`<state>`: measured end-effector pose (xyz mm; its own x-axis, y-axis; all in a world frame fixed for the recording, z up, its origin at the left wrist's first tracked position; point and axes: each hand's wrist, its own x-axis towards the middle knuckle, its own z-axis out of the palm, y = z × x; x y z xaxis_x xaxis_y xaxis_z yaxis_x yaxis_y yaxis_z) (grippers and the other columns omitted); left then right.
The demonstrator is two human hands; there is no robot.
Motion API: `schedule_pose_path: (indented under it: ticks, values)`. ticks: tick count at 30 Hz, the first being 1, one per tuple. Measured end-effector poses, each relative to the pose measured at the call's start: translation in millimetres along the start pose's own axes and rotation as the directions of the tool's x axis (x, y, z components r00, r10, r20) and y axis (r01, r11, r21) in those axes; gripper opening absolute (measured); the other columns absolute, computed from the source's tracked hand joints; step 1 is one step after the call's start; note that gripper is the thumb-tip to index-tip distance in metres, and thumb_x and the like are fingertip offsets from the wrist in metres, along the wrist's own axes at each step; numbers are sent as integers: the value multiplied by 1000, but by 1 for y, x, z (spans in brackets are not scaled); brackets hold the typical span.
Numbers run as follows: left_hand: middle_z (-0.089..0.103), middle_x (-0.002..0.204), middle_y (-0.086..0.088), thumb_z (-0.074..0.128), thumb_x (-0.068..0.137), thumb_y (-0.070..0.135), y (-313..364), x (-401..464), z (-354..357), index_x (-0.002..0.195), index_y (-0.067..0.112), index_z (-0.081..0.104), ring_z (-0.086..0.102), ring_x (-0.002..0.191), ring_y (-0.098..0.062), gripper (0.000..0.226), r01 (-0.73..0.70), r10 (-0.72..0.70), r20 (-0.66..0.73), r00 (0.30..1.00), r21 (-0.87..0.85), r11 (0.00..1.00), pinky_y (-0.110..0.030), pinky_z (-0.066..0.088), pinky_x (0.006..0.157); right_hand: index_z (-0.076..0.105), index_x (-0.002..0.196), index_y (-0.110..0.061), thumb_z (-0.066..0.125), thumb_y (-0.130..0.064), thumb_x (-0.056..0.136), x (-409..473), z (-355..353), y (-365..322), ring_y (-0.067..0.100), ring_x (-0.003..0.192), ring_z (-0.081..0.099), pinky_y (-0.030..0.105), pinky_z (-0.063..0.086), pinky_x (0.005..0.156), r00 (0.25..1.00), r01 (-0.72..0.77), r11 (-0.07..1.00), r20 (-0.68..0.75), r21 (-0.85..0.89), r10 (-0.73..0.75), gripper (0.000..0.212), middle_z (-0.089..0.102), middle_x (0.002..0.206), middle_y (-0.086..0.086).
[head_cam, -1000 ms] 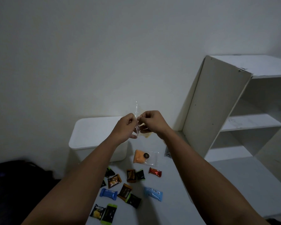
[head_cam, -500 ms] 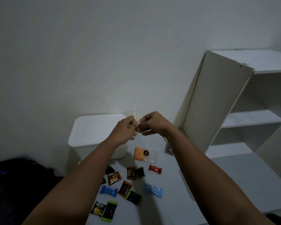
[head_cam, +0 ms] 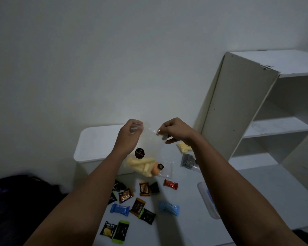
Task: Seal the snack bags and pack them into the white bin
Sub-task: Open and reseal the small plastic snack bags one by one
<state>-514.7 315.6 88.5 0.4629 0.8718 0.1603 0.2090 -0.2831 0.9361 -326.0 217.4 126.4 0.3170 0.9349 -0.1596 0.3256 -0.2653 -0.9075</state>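
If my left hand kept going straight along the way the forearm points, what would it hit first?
Apart from the clear bag the left hand already pinches, probably the wall behind the white bin. The hand seems to be above the bin, but depth is unclear.

A lidded white plastic bin (head_cam: 98,142) sits at the white tabletop's (head_cam: 190,226) far left corner; small foil snack packets (head_cam: 144,188) lie before it, a white open shelf unit (head_cam: 256,110) right

clear snack bag (head_cam: 146,153) — hanging, yellow sticks inside
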Motion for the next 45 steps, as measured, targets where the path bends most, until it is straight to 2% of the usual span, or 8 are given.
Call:
schedule_pose_path:
  ticks: [2, 5, 20, 28, 34, 37, 42, 45]
  values:
    - [76, 91, -4, 59, 100, 19, 1, 1, 1, 100, 13, 68, 70, 76, -15, 11, 14, -15, -10, 1000, -89, 996, -42, 57, 88, 79, 94, -3, 66, -16, 92, -1, -1, 2, 16, 78, 69, 36, 63, 78, 998, 15, 993, -58, 121, -8, 19, 74, 90, 10]
    - [76, 82, -11, 59, 99, 12, 5, 1, 4, 98, 5, 69, 64, 64, -12, 12, 61, -67, -27, 997, -180, 982, -33, 57, 75, 79, 97, -5, 71, -26, 92, -1, -1, 12, 22, 85, 72, 40, 62, 83, 997, 37, 940, -82, 339, -9, 23, 72, 93, 16]
    - [79, 83, -8, 51, 105, 26, 7, 1, 20, 96, 3, 69, 69, 65, -5, 31, 108, -102, 41, 994, -221, 969, -28, 54, 73, 75, 99, -9, 73, -25, 94, -3, -1, 42, 20, 82, 73, 40, 57, 88, 978, 99, 880, -209, 465, 0, 17, 74, 87, 3]
    - [79, 102, 2, 59, 100, 13, -36, 13, 58, 106, 13, 73, 72, 104, -19, 16, 266, -218, 230, 948, -202, 942, -42, 55, 95, 70, 97, -11, 66, -22, 99, 20, -18, 76, 28, 94, 76, 41, 61, 85, 964, 65, 802, -246, 593, 104, 12, 76, 97, 12]
    - [79, 102, 2, 57, 101, 12, -84, 44, 101, 100, 18, 72, 71, 105, -23, 17, 394, -367, 151, 918, -239, 888, -47, 58, 92, 71, 115, -17, 71, -21, 95, 59, -19, 128, 23, 104, 73, 34, 57, 77, 971, -135, 898, -126, 419, 205, 21, 76, 113, 6]
    - [77, 103, 9, 59, 99, 19, -116, 57, 123, 99, 28, 72, 70, 104, -16, 16, 449, -441, 87, 893, -200, 871, -39, 58, 89, 73, 112, -17, 65, -20, 99, 92, -11, 165, 28, 109, 71, 45, 58, 88, 952, -220, 894, -114, 389, 284, 16, 75, 115, 7]
    - [66, 112, 1, 61, 97, 17, -164, 95, 158, 128, 21, 57, 63, 95, -10, 31, 563, -565, 34, 824, -150, 812, -36, 57, 82, 73, 105, -18, 56, -20, 104, 166, 5, 210, 26, 107, 71, 51, 55, 93, 928, -282, 878, -123, 386, 352, 17, 76, 110, 4]
    - [63, 122, -5, 61, 93, 12, -194, 130, 170, 137, 16, 50, 62, 103, -16, 46, 592, -602, -46, 797, -130, 795, -30, 49, 84, 73, 91, -20, 57, -14, 102, 219, 15, 224, 29, 110, 69, 38, 56, 87, 927, -263, 871, -142, 416, 348, 20, 75, 111, 10]
